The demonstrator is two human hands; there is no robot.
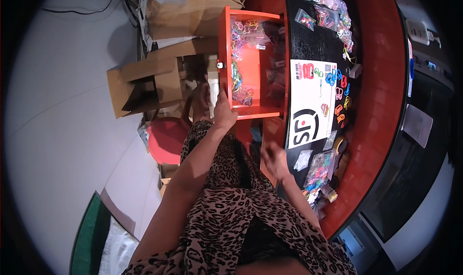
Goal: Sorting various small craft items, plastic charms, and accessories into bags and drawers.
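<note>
A red drawer [253,112] is pulled out of the desk. Inside it lie bags of small colourful pieces [236,77] along the front, with more clear bags further back. My left hand [224,112] grips the drawer's front panel near its lower corner in the picture, fingers round the edge. Below the drawer, beside the desk's edge, my right hand [275,160] hangs with fingers partly curled and blurred; whether anything is in it does not show. A white printed sheet [301,116] lies on the black desktop [301,43] to the right.
Colourful carabiner-like clips [339,92] lie beside the sheet. Several small bags [328,17] are at the desk's far end, others [318,171] nearer me. Left of the drawer stand an open cardboard box [166,79] and a red stool [169,141]. A larger carton [185,17] is behind.
</note>
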